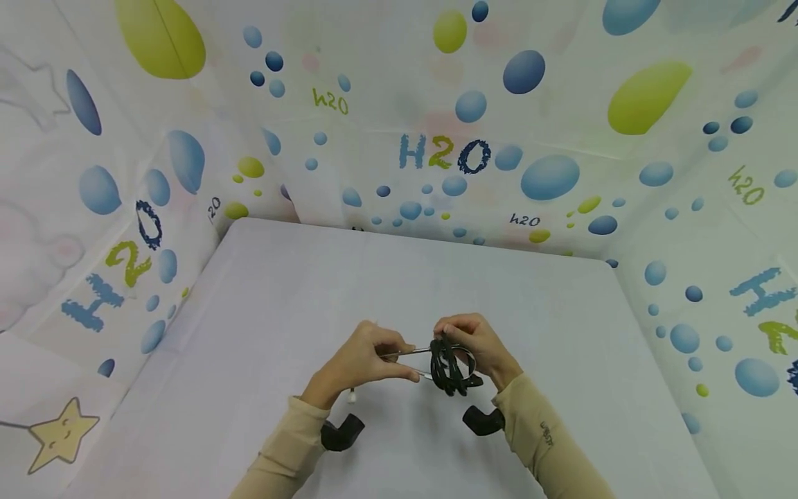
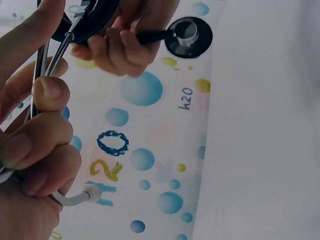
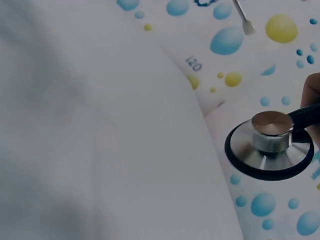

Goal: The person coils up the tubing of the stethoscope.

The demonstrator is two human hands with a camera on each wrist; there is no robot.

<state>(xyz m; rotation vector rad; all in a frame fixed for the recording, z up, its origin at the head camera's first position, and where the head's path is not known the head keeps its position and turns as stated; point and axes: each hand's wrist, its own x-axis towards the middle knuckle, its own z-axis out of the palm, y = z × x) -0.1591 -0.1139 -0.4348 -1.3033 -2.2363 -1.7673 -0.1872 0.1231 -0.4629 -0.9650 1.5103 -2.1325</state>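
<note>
Both hands hold one stethoscope, its black tubing [image 1: 444, 367] looped into a bundle. My left hand [image 1: 366, 355] grips the metal ear tubes [image 2: 61, 52], fingers curled round them. A pale ear tip [image 2: 92, 193] pokes out below that hand; another ear tip [image 3: 248, 27] shows in the right wrist view. At the bundle's right side, my right hand [image 1: 479, 343] pinches the tubing with bent fingers. The round metal chest piece [image 3: 272, 137] with a black rim sticks out beside the right hand. Both hands are above the table, and part of the tubing is hidden behind fingers.
A white table [image 1: 399, 277] lies beneath the hands. Behind it and at both sides hangs a white sheet [image 1: 374, 90] printed with blue and green drops. A black wrist device [image 1: 343, 433] is on the left sleeve, a similar black device [image 1: 483, 421] on the right.
</note>
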